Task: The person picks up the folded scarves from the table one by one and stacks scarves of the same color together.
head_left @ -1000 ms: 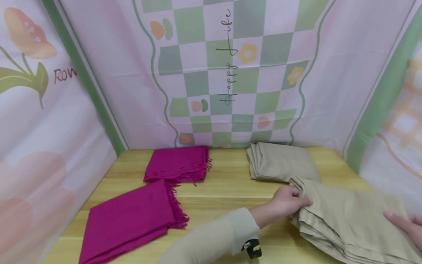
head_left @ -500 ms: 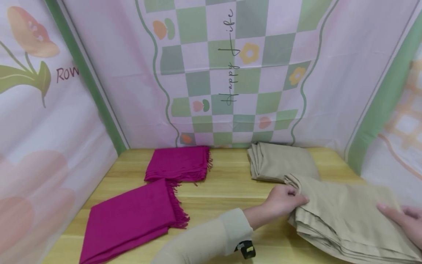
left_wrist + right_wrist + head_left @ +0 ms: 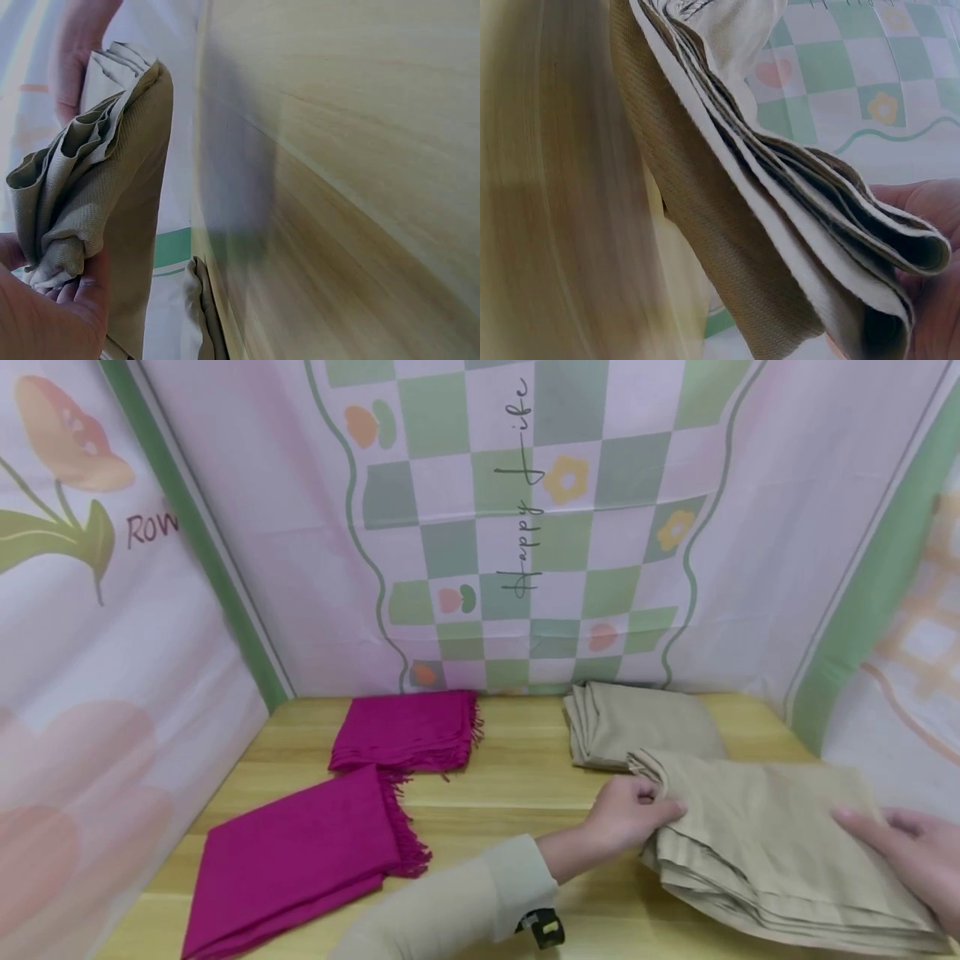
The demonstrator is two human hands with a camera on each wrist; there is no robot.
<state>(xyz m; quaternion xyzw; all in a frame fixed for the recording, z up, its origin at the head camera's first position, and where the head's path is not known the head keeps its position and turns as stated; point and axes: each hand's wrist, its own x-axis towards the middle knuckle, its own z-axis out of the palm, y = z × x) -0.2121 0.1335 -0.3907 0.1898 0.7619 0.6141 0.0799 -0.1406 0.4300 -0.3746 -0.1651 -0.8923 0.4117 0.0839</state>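
A thick, many-layered folded beige cloth (image 3: 757, 835) is held between both hands at the right front of the table. My left hand (image 3: 618, 818) pinches its left edge, thumb on top. At the opposite edge my right hand (image 3: 903, 852) grips it, thumb over the upper face and other fingers mostly hidden. In the left wrist view the cloth (image 3: 135, 172) stands off the wooden tabletop, its bunched corner within the curled fingers of the left hand (image 3: 52, 322). Loose layered edges of the cloth (image 3: 757, 225) fan out beside the right hand (image 3: 934, 300) in the right wrist view.
Behind the held cloth lies another folded beige cloth (image 3: 648, 727). Two folded magenta fringed scarves, one at the back (image 3: 405, 731) and one at the front left (image 3: 300, 860), lie on the wooden table (image 3: 517, 802). Printed fabric walls (image 3: 262, 543) enclose it.
Both hands have shifted left and slightly away with the beige cloth, which now overlaps more of the cloth behind. More of the right hand shows. The magenta scarves stay put.
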